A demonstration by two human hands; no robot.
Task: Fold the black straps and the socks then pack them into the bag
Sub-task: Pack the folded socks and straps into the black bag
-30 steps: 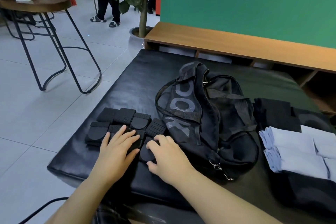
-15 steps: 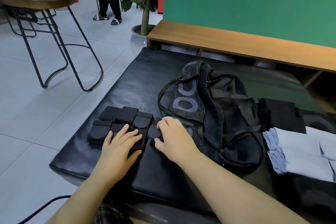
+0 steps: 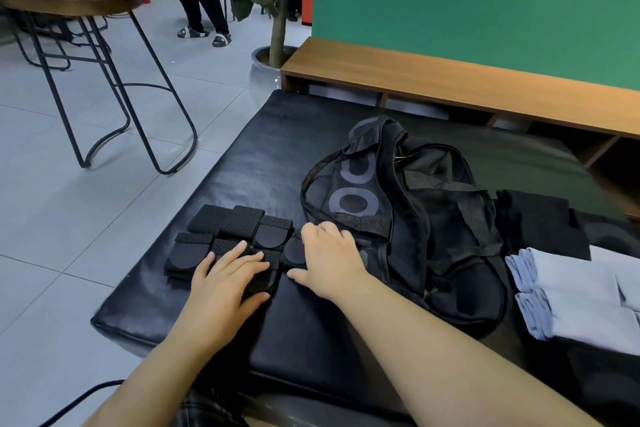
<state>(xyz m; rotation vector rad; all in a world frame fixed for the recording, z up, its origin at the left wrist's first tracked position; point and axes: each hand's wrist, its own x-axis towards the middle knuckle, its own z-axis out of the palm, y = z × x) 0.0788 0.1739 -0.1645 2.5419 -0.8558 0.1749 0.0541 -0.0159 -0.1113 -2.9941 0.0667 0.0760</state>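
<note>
Straps [image 3: 239, 236] lie folded left of bag [image 3: 415, 218]; left hand [image 3: 225, 284] presses flat, fingers spread, steadying the stack, while right hand [image 3: 329, 260] curls over its bag-side piece.

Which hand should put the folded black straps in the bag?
Probably the right hand: it lies between the folded straps and the bag. The left hand rests flat on the straps, farther away.
</note>
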